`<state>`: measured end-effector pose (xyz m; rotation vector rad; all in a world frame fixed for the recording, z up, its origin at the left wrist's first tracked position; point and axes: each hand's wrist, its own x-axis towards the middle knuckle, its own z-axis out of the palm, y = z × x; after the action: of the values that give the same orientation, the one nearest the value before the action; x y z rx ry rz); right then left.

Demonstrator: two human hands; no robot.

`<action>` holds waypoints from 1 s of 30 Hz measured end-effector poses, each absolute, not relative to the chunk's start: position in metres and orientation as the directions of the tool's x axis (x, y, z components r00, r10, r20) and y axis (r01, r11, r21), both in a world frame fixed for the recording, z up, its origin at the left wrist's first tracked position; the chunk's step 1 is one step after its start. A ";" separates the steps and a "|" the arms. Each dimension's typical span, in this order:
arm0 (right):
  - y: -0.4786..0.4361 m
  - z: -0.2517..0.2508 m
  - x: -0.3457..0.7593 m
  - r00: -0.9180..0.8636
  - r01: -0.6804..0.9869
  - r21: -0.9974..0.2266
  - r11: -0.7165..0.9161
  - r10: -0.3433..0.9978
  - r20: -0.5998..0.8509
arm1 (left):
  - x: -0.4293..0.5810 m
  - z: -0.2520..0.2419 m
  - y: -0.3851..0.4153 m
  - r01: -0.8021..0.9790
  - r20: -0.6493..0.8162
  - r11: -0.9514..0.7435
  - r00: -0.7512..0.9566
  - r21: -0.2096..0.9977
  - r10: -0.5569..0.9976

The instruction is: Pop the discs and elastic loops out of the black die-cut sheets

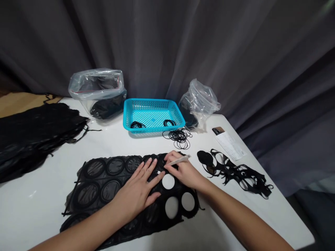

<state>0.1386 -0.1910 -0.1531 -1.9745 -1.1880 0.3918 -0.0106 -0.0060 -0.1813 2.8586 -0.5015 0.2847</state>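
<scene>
A black sheet [111, 191] with rows of ring shapes lies flat on the white table. Several of its circles at the right are cut out and show white through them. My left hand [140, 186] rests on the sheet with its fingers spread, holding nothing. Just right of it, my right hand [180, 169] is closed around a thin pale tool [180, 160], its fingers low over a ring at the sheet's upper right. The tool's tip is hidden by my fingers.
A blue basket [154, 130] holds black loops, with more loops [180, 137] before it. Plastic bags [95, 85] flank it. Black sheets [34, 132] are piled left. Black scraps [243, 176], a paper [230, 145] and a phone [218, 130] lie right.
</scene>
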 end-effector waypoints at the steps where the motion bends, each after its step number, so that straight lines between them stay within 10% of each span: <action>1: -0.191 -0.155 0.134 0.507 0.646 -0.718 -0.261 0.849 0.148 | -0.011 -0.182 -0.006 -0.350 0.234 -0.917 0.924 0.192 -0.303; 7: -0.190 -0.171 0.128 0.506 0.775 -0.556 -0.301 0.823 0.258 | -0.010 -0.184 -0.007 -0.340 0.244 -0.921 0.925 0.192 -0.291; 14: -0.198 -0.147 0.193 0.854 0.509 -0.709 -0.488 0.391 0.343 | -0.012 -0.178 -0.003 -0.359 0.237 -0.917 0.919 0.174 -0.315; 22: -0.143 -0.153 0.130 0.509 0.674 -0.718 -0.174 0.814 0.281 | -0.040 -0.177 0.024 -0.293 0.243 -0.955 0.931 0.047 -0.273; 30: -0.141 -0.154 0.121 0.475 0.524 -0.836 -0.162 0.870 0.129 | -0.046 -0.180 0.025 -0.289 0.217 -0.953 0.940 0.092 -0.264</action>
<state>0.1206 -0.1409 -0.1536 -1.8283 -1.1741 0.4867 -0.0456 0.0254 -0.1795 2.9729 -0.4261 0.3075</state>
